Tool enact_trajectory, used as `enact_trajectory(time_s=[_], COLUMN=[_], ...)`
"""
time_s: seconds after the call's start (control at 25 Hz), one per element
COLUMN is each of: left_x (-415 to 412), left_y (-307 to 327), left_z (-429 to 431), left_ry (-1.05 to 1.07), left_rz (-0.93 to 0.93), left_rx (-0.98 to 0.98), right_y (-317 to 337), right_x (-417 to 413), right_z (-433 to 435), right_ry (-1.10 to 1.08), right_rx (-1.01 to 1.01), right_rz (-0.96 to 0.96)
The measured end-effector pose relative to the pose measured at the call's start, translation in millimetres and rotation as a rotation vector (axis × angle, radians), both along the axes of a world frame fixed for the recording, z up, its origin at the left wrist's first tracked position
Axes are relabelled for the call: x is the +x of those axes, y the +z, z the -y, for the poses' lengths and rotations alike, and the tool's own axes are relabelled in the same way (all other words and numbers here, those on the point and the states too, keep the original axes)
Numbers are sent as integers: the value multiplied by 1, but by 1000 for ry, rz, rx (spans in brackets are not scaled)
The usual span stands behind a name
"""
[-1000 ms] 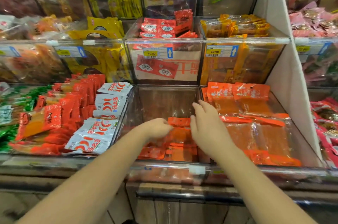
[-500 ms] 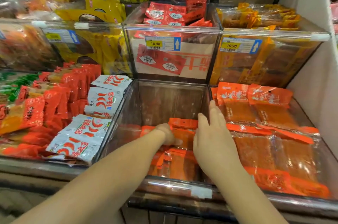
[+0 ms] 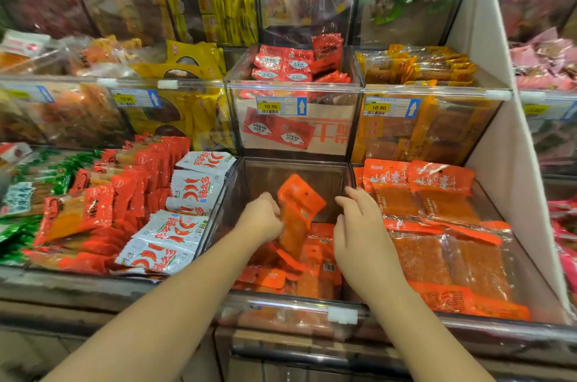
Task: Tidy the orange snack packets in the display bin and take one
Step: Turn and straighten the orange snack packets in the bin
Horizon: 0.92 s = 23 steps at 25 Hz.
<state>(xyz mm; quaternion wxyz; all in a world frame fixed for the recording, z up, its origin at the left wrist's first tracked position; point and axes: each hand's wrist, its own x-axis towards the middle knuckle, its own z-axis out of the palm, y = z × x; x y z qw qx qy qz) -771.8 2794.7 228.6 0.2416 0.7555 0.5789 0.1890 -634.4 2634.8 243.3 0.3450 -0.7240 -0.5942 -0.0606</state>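
A clear display bin sits in the front row, its back half bare. Several orange snack packets lie jumbled in its front half. My left hand grips one orange packet and holds it upright and tilted above the pile. My right hand hovers over the bin's right side with its fingers loosely spread, holding nothing that I can see.
A neighbouring bin on the right holds larger orange packets. White chilli packets and red packets fill the bins on the left. Upper rows of clear bins carry yellow price labels. A white divider rises at the right.
My left hand has lifted one orange packet up out of the pile. My right hand's fingers have spread. The camera has tilted up, showing more shelves.
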Motion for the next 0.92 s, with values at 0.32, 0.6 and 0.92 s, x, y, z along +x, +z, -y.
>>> enact_trajectory(time_s=[0.32,0.6,0.92], left_x=[-57,-56,-53], left_y=[34,31,28], left_z=[104,107,106], left_ry=[-213,-286,-294], left_rz=[889,971,1069], left_rx=[-177,-250,-218], right_y=[19,15,12], right_x=[-12,-6,-4], right_z=[14,20,20], right_ry=[226,323,354], right_rx=[130,118,87], right_rz=[-749,-841,-822])
